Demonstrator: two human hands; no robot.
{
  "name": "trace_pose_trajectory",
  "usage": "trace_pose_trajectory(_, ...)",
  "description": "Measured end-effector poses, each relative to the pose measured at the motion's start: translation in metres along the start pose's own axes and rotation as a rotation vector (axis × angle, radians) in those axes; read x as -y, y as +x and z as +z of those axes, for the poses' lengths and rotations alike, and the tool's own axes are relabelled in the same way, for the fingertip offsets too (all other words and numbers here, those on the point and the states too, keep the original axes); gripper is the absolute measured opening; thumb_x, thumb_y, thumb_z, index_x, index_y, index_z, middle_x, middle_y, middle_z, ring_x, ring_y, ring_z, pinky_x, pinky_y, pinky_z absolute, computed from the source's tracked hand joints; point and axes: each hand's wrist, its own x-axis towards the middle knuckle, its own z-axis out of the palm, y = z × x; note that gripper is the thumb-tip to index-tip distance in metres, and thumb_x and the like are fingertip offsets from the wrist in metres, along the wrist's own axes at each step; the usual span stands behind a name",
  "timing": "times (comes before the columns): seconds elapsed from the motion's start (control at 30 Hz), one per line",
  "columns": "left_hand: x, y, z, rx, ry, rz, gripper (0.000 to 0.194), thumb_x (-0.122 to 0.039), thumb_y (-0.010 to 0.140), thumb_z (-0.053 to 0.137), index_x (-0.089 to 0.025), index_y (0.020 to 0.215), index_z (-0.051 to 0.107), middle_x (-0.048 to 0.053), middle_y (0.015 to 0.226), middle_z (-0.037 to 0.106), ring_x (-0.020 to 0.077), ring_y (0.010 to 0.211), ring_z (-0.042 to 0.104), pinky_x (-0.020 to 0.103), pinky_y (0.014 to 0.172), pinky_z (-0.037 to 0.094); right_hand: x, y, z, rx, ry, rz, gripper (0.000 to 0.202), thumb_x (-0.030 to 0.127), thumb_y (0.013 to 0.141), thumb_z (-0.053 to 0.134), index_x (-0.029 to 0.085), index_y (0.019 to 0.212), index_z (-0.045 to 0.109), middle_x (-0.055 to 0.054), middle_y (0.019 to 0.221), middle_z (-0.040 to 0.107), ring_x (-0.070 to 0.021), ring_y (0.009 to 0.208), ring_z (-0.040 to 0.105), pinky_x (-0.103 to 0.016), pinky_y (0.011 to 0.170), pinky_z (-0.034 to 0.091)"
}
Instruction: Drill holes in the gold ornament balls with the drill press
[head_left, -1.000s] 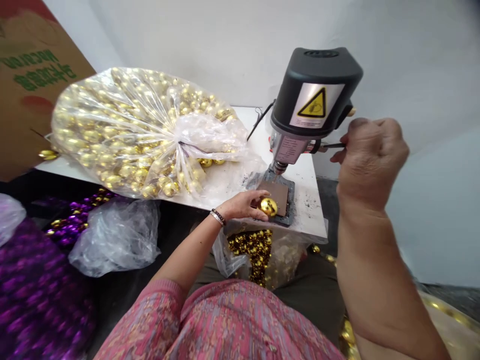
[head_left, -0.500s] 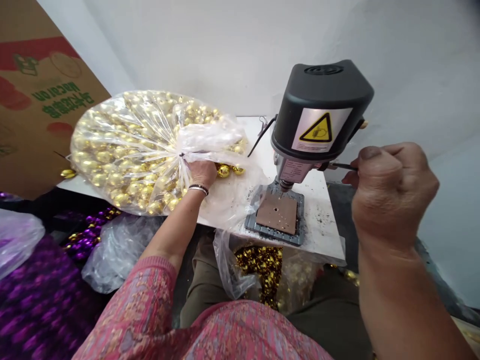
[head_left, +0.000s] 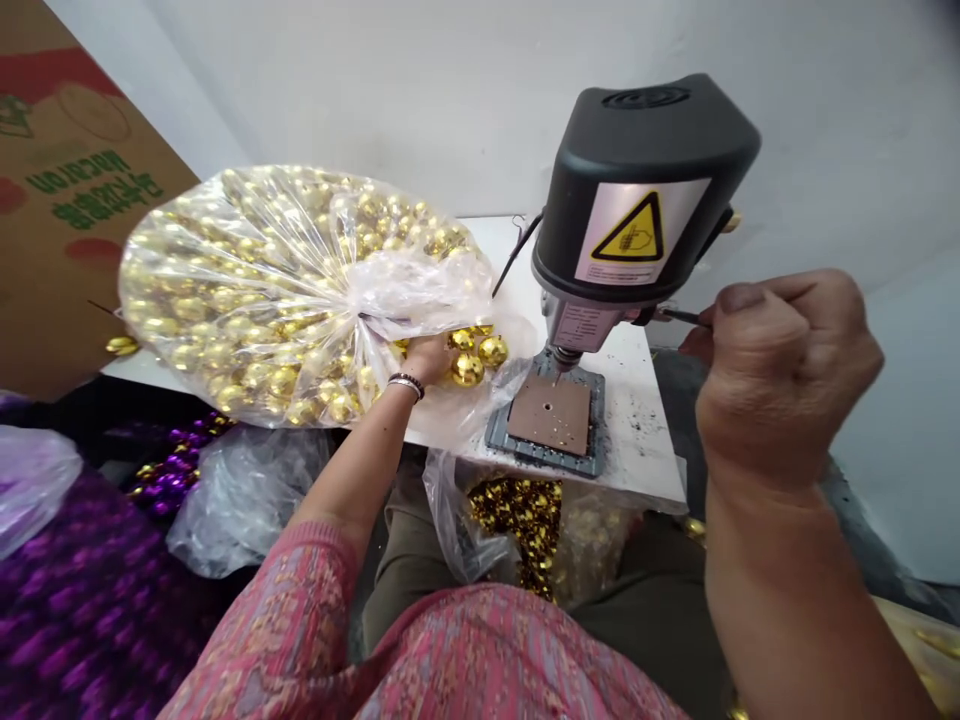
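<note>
My left hand point(head_left: 427, 358) reaches into the mouth of a big clear plastic bag point(head_left: 397, 290) full of shiny gold balls point(head_left: 277, 300). Its fingers are hidden by the plastic and the balls. Several loose gold balls point(head_left: 467, 369) lie in the bag's mouth just right of these fingers. Closed in a fist, my right hand point(head_left: 787, 370) grips the thin lever point(head_left: 681, 316) of a black bench drill press point(head_left: 652, 150). The drill bit point(head_left: 556, 378) points down, above a brown square plate point(head_left: 551, 415) with a small hole in it.
Dark shavings point(head_left: 637, 425) litter the white table point(head_left: 652, 460) around the drill base. At the far left leans a cardboard box point(head_left: 67, 250). Below the table are a bag of gold pieces point(head_left: 517, 515), crumpled clear plastic point(head_left: 240, 500) and purple shiny goods point(head_left: 82, 610).
My left hand has moved right within the bag's mouth, and more gold balls show beside it. My right hand stays on the lever. The view has shifted slightly.
</note>
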Motion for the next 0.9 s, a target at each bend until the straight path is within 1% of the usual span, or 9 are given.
trace_pose_trajectory(0.13, -0.012, -0.030, -0.003, 0.178, 0.167, 0.117, 0.078, -0.034, 0.100, 0.068, -0.017, 0.173, 0.046, 0.022, 0.172, 0.057, 0.0375, 0.157, 0.058, 0.046, 0.127, 0.048, -0.004, -0.002, 0.001, 0.018, -0.009, -0.016, 0.048, 0.066, 0.095, 0.053, 0.020, 0.081, 0.053, 0.005, 0.069, 0.051, -0.0088, 0.061, 0.049, -0.028, 0.064, 0.036)
trace_pose_trajectory(0.2, -0.017, -0.043, -0.007, 0.215, 0.275, 0.100, 0.081, -0.034, 0.104, 0.063, -0.018, 0.179, 0.035, 0.026, 0.175, 0.050, 0.0405, 0.155, 0.059, 0.052, 0.127, 0.048, -0.005, -0.002, 0.002, 0.019, -0.020, -0.020, 0.049, 0.067, 0.096, 0.052, 0.021, 0.082, 0.052, 0.005, 0.068, 0.051, -0.0086, 0.060, 0.049, -0.027, 0.064, 0.035)
trace_pose_trajectory(0.37, -0.019, -0.056, -0.014, 0.214, 0.294, 0.035, 0.083, -0.026, 0.099, 0.069, -0.022, 0.176, 0.040, 0.027, 0.162, 0.062, 0.0438, 0.143, 0.069, 0.055, 0.122, 0.051, -0.002, -0.001, 0.001, 0.010, 0.031, 0.041, 0.043, 0.063, 0.089, 0.055, 0.022, 0.078, 0.051, 0.005, 0.066, 0.052, -0.0095, 0.059, 0.050, -0.030, 0.063, 0.035)
trace_pose_trajectory(0.5, -0.015, -0.064, -0.018, -0.045, -0.060, 0.086, 0.082, -0.012, 0.084, 0.079, -0.015, 0.161, 0.053, 0.024, 0.156, 0.063, 0.0373, 0.145, 0.064, 0.046, 0.124, 0.051, -0.002, -0.002, 0.002, 0.023, 0.036, 0.045, 0.039, 0.059, 0.091, 0.054, 0.022, 0.080, 0.048, 0.005, 0.067, 0.052, -0.0092, 0.060, 0.051, -0.029, 0.063, 0.036)
trace_pose_trajectory(0.6, -0.015, -0.082, -0.020, -0.146, -0.491, 0.060, 0.076, -0.021, 0.081, 0.086, -0.017, 0.150, 0.055, 0.018, 0.144, 0.068, 0.0307, 0.127, 0.071, 0.042, 0.109, 0.060, -0.004, -0.004, 0.002, 0.020, 0.038, 0.018, 0.038, 0.056, 0.096, 0.055, 0.022, 0.084, 0.046, 0.005, 0.071, 0.053, -0.0087, 0.062, 0.052, -0.028, 0.065, 0.037)
trace_pose_trajectory(0.67, -0.018, -0.097, -0.019, -0.058, -0.837, 0.018, 0.065, -0.035, 0.089, 0.082, -0.022, 0.146, 0.054, 0.012, 0.131, 0.071, 0.0245, 0.106, 0.075, 0.037, 0.090, 0.063, -0.004, -0.005, 0.003, 0.013, 0.049, 0.026, 0.037, 0.056, 0.096, 0.055, 0.022, 0.085, 0.046, 0.005, 0.072, 0.054, -0.0088, 0.062, 0.053, -0.028, 0.065, 0.037)
trace_pose_trajectory(0.77, -0.026, -0.118, -0.012, 0.151, -1.287, -0.097, 0.048, -0.057, 0.105, 0.061, -0.028, 0.143, 0.057, 0.009, 0.117, 0.074, 0.0199, 0.084, 0.073, 0.029, 0.066, 0.055, -0.004, -0.005, 0.003, 0.006, 0.065, 0.045, 0.038, 0.058, 0.092, 0.056, 0.022, 0.084, 0.047, 0.006, 0.070, 0.053, -0.0089, 0.061, 0.052, -0.029, 0.064, 0.037)
trace_pose_trajectory(0.83, -0.034, -0.127, -0.003, 0.244, -1.448, -0.162, 0.056, -0.071, 0.106, 0.054, -0.029, 0.143, 0.058, 0.010, 0.112, 0.075, 0.0183, 0.075, 0.070, 0.026, 0.057, 0.046, -0.003, -0.005, 0.003, 0.003, 0.070, 0.048, 0.038, 0.059, 0.089, 0.056, 0.022, 0.082, 0.048, 0.005, 0.069, 0.052, -0.0087, 0.061, 0.051, -0.029, 0.064, 0.036)
trace_pose_trajectory(0.9, -0.041, -0.133, 0.007, 0.311, -1.511, -0.178, 0.068, -0.079, 0.097, 0.064, -0.031, 0.144, 0.058, 0.008, 0.106, 0.074, 0.0170, 0.072, 0.068, 0.024, 0.054, 0.041, -0.002, -0.005, 0.003, 0.005, 0.080, 0.051, 0.037, 0.059, 0.087, 0.055, 0.022, 0.081, 0.048, 0.005, 0.071, 0.054, -0.0089, 0.062, 0.051, -0.029, 0.066, 0.037)
